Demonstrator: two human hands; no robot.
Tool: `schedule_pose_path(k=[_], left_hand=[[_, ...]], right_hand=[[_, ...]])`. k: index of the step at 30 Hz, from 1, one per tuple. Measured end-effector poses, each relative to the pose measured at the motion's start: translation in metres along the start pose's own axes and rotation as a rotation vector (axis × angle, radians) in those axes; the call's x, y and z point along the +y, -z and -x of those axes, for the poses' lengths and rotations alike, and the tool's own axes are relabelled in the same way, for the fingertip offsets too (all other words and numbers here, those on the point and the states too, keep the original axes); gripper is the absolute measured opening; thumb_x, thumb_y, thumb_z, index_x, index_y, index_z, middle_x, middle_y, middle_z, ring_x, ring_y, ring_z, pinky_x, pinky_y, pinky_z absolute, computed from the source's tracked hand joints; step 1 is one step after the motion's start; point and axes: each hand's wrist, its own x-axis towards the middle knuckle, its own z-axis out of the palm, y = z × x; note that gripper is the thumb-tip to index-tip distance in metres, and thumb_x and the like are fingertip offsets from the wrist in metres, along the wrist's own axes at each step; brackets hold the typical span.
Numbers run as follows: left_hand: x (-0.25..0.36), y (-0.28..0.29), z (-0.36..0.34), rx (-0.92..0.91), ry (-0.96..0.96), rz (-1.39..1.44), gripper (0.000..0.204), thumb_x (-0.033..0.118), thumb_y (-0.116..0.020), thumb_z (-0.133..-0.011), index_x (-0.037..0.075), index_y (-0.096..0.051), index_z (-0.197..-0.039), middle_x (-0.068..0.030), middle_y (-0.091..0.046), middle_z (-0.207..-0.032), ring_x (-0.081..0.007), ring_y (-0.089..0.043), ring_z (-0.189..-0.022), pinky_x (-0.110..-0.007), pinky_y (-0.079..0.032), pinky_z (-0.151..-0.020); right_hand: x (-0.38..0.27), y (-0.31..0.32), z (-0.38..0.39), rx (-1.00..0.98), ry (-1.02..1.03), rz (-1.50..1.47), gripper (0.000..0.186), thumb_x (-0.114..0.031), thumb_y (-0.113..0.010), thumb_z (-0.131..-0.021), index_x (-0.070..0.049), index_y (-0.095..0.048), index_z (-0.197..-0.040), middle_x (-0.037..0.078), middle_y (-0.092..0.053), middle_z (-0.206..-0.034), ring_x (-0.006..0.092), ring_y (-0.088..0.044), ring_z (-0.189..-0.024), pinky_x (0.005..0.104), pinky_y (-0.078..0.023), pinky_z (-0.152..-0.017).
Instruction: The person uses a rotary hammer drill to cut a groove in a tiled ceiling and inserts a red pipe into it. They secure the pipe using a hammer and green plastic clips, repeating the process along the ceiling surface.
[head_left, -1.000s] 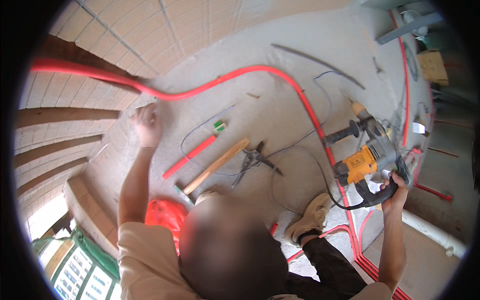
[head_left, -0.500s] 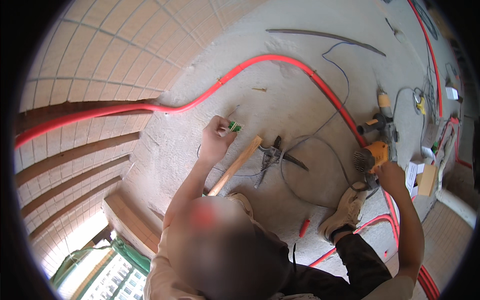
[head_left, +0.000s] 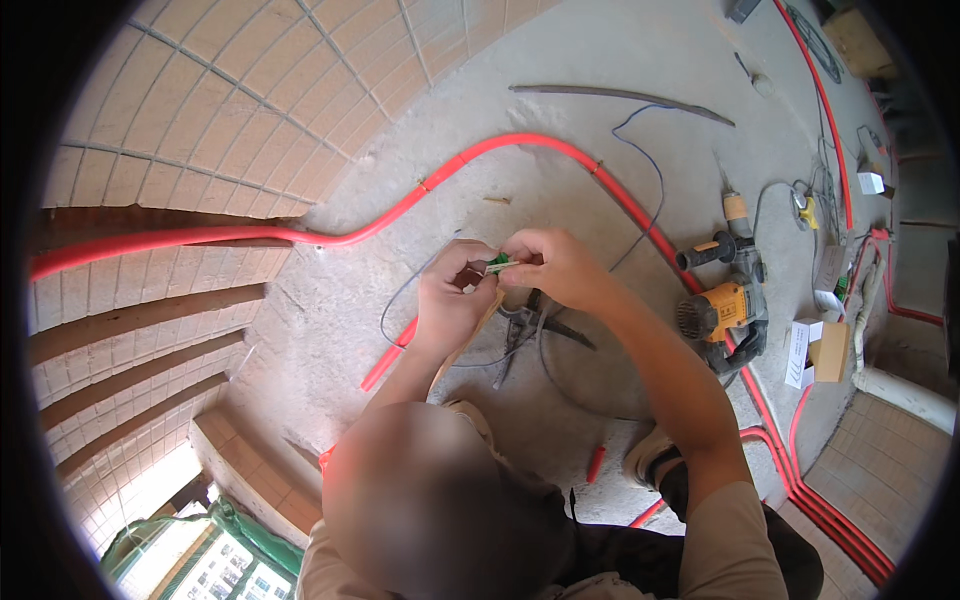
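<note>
My left hand (head_left: 455, 295) and my right hand (head_left: 560, 265) meet above the concrete floor. Pinched between their fingertips is a small green piece with a pale strip (head_left: 499, 265); the fingers cover much of it. Just below them a wooden handle (head_left: 468, 345) lies partly behind my left hand and forearm. Dark metal tools (head_left: 520, 335) sit on the floor beyond, partly covered by my right hand. To the right, a yellow and black rotary hammer (head_left: 725, 308) lies untouched on the floor beside a red pipe.
A long red pipe (head_left: 520, 138) curves across the floor from the tiled wall (head_left: 230, 100). A thin cable (head_left: 660, 180) loops over the concrete. Opened cartons (head_left: 828, 352) stand at the right. A short red pipe piece (head_left: 596, 465) lies near my foot.
My right hand has let go of the rotary hammer and come left to the small green piece in my left hand. The view has shifted slightly.
</note>
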Motion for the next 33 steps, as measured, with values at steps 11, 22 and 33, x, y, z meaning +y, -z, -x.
schedule_pose_path(k=[11,22,33], left_hand=[[-0.032,-0.024,-0.028,0.178,0.040,-0.462,0.011,0.000,-0.071,-0.074,0.000,-0.065,-0.084,-0.0152,-0.063,-0.084,-0.0275,-0.065,-0.072,-0.037,-0.052,-0.064],[-0.012,-0.013,-0.020,0.155,-0.025,-0.900,0.020,0.005,-0.075,-0.077,-0.001,-0.073,-0.096,-0.0185,-0.071,-0.096,-0.0311,-0.070,-0.082,-0.039,-0.056,-0.073],[-0.010,0.111,0.019,0.360,-0.047,-0.402,0.014,-0.006,-0.072,-0.082,0.001,-0.073,-0.094,-0.0085,-0.068,-0.098,-0.0163,-0.064,-0.081,-0.028,-0.050,-0.072]], right_hand=[[0.033,-0.012,-0.014,0.209,-0.023,0.249,0.025,-0.015,-0.066,-0.081,-0.002,-0.074,-0.101,0.017,-0.067,-0.075,0.0263,-0.063,-0.067,0.0389,-0.049,-0.064],[0.016,-0.010,-0.017,0.134,-0.221,-0.070,0.021,-0.006,-0.061,-0.086,-0.002,-0.053,-0.105,0.011,-0.065,-0.070,0.0197,-0.060,-0.055,0.0351,-0.047,-0.051],[0.012,-0.095,-0.003,-0.102,0.473,0.436,0.018,-0.005,-0.067,-0.081,-0.007,-0.055,-0.095,0.008,-0.062,-0.080,0.0186,-0.060,-0.075,0.0328,-0.045,-0.067]])
